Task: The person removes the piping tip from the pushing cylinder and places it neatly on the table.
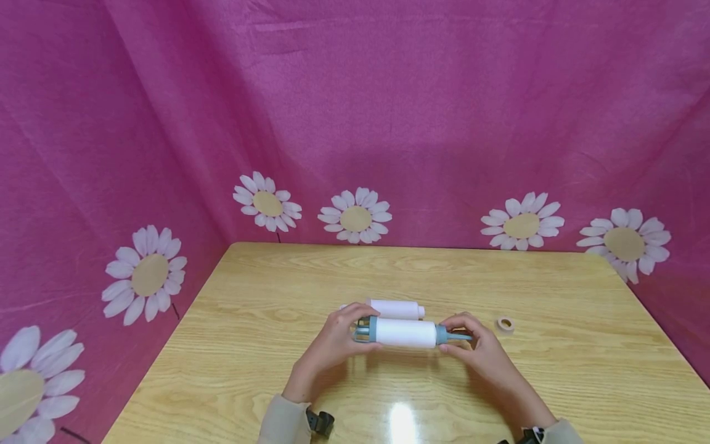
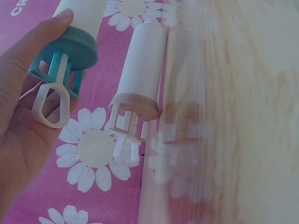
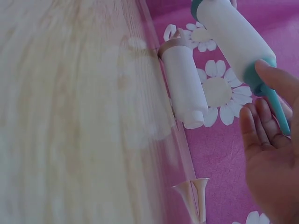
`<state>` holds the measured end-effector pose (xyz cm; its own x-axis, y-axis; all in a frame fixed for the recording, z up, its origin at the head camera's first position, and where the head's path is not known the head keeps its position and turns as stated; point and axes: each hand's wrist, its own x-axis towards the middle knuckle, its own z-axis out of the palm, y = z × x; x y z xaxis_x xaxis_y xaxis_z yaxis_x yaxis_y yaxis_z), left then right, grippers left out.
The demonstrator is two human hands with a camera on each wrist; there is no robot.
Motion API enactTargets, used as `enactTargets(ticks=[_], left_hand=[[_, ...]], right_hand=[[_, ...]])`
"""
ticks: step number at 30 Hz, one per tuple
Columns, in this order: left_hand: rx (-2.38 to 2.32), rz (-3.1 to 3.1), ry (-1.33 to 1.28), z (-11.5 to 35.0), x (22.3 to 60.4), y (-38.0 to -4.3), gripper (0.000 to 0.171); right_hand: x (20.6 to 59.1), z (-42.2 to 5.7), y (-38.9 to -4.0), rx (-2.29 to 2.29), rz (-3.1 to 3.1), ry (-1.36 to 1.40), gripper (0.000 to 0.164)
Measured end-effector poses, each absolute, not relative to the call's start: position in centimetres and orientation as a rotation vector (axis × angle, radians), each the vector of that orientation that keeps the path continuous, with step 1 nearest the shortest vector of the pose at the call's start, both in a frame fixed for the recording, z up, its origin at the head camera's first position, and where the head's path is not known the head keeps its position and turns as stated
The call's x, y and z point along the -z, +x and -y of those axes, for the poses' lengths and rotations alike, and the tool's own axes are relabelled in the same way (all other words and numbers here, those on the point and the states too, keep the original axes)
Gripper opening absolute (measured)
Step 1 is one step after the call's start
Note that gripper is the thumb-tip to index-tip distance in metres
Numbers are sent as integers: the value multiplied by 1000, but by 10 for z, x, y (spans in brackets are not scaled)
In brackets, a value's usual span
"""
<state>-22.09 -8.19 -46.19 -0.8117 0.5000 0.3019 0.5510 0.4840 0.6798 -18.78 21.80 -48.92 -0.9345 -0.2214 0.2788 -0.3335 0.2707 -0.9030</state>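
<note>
A white icing syringe with teal ends (image 1: 406,333) is held level above the table between both hands. My left hand (image 1: 336,333) grips its handle end; in the left wrist view the thumb lies over the teal collar (image 2: 77,49), and a white pull ring (image 2: 41,105) sticks out below. At the other end my right hand (image 1: 484,348) pinches the teal tip cap, from which a slim teal nozzle (image 3: 279,112) extends. Behind it on the table lies a second white syringe (image 1: 395,309) with a beige collar (image 2: 135,105), its front end bare of any nozzle.
A small beige flared piece (image 1: 505,325) stands on the wooden table (image 1: 266,290) to the right of the hands. A pink cloth with daisies (image 1: 388,123) hangs along the back and left sides of the table.
</note>
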Motion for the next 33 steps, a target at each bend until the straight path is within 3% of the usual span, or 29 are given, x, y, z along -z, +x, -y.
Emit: enactTargets(ticks=[8, 15, 20, 23, 28, 33], left_hand=[[1267, 2665, -914, 82, 462, -221, 54], [1266, 2653, -936, 82, 460, -221, 54], [1262, 2639, -972, 82, 460, -220, 53], [1251, 2644, -980, 82, 460, -220, 53], [1237, 2652, -967, 83, 461, -220, 52], [1253, 2675, -935, 83, 461, -220, 52]], right_hand=[[489, -219, -189, -1776, 2418, 507, 39], [486, -219, -191, -1786, 2581, 289, 24], [484, -219, -193, -1880, 2629, 265, 38], [484, -218, -193, -1877, 2649, 246, 36], [486, -219, -191, -1772, 2641, 305, 22], [491, -218, -190, -1736, 2531, 428, 25]])
